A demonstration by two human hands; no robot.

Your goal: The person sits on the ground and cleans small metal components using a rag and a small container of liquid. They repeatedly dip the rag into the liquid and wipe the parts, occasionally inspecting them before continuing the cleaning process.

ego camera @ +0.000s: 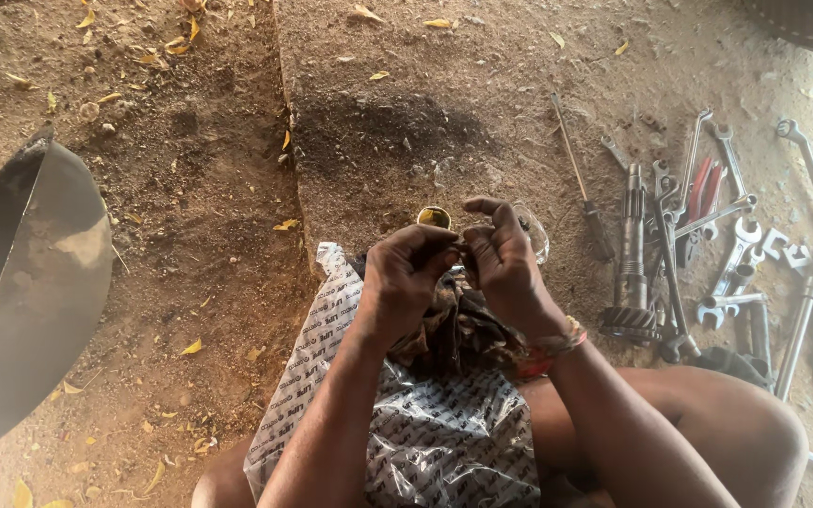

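Between left hand [405, 273] and right hand [503, 259], something indistinct.

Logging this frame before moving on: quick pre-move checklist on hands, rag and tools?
1. Both hands in view: ok, left hand and right hand meet fingertip to fingertip.
2. Part pinched between them: cannot tell, too small and hidden.
3. Dark rag under the hands: ok, lying on the printed plastic sheet.
4. Wrenches and geared shaft: ok, on the ground to the right, untouched.
5. Small yellowish round item beyond the fingers: cannot tell what it is.
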